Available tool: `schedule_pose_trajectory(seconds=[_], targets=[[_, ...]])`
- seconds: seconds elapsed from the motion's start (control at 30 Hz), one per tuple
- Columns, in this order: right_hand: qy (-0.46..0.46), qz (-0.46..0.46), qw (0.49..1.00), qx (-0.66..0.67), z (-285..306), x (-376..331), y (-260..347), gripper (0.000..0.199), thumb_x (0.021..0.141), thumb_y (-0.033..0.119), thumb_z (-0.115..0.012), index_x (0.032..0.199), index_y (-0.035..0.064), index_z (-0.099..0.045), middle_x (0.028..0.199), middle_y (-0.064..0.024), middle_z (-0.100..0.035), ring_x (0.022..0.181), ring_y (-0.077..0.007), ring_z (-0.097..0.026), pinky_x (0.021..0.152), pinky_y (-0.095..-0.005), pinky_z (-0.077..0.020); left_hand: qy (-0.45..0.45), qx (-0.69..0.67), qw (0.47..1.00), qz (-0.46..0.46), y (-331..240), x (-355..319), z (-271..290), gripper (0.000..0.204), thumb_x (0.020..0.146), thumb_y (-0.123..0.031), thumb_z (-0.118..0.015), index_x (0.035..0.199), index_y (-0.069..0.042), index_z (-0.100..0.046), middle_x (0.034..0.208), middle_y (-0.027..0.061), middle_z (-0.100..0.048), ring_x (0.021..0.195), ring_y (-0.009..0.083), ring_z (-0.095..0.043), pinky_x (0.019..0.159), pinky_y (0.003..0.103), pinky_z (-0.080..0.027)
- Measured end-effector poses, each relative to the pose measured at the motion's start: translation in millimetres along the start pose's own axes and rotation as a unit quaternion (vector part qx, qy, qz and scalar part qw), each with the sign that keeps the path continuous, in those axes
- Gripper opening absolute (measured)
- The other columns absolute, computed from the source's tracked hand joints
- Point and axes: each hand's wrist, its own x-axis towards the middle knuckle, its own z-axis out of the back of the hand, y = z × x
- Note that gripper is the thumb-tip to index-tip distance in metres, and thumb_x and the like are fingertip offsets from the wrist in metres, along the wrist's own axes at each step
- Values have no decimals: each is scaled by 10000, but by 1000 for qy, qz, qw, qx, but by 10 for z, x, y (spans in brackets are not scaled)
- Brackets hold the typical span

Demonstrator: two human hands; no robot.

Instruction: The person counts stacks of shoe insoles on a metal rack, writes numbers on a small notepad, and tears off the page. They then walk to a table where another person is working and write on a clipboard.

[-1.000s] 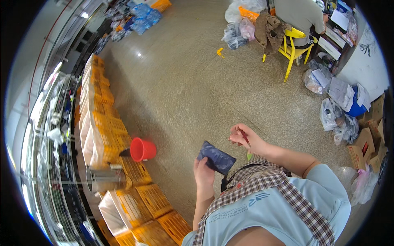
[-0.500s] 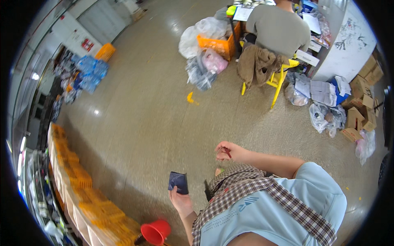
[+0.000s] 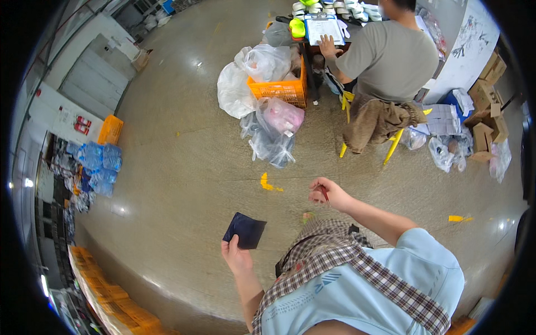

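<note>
My left hand (image 3: 237,255) pinches the lower left edge of a flat, dark navy square piece (image 3: 245,230), thumb on top. Its material is not clear; it could be cloth or thin leather. Out in front of my checked apron, my right hand (image 3: 329,194) is curled around a slim dark-red tool (image 3: 324,193) with a thin end. The tool's kind is too small to make out. Both hands are held in the air above the floor, well apart from each other.
A person in grey sits on a yellow chair (image 3: 395,146) ahead, one hand on a clipboard (image 3: 324,29). Beside the desk stand an orange crate (image 3: 277,90) and plastic bags (image 3: 268,146). Water bottles (image 3: 99,162) and stacked orange crates (image 3: 111,296) line the left; cardboard boxes (image 3: 483,137) stand right.
The view has shifted forward, bringing the seated person and crate nearer; the red bucket has left the picture. The navy piece has tilted in my left hand, and my right hand still holds the red tool.
</note>
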Motion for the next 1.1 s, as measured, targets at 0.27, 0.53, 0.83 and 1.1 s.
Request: schedule_pose_trajectory(seconds=[0.27,0.53,0.83,1.1], targets=[[30,39,999,7,-294,2007,332,198,877,76,-570,1049,20,-489,801,-59,-599,762,-129,-572,669,-266,-461,13,9,1000,16,-339,2020,-163,64,851,20,-551,902,-18,-554,967,104,-622,898,204,-604,802,334,-492],[-180,-59,981,-38,-314,3493,529,218,902,173,-588,1055,44,-500,879,-53,-640,788,-110,-593,678,-232,-456,88,30,989,112,-428,4410,-879,86,844,37,-533,904,-25,-537,948,102,-619,909,206,-603,829,342,-484],[-166,-119,976,69,-363,4768,607,369,854,155,-659,1150,31,-477,918,-55,-639,765,-95,-569,611,-233,-422,259,103,928,249,168,5757,-2087,180,853,1,-560,1028,13,-522,968,93,-620,863,161,-606,805,296,-488],[-254,-99,949,159,671,5503,322,177,818,33,-660,911,58,-512,755,-14,-565,647,-106,-553,584,-236,-446,278,206,903,255,1063,6293,-2919,346,872,-65,-572,1185,-9,-435,1117,99,-558,979,154,-540,853,286,-432]])
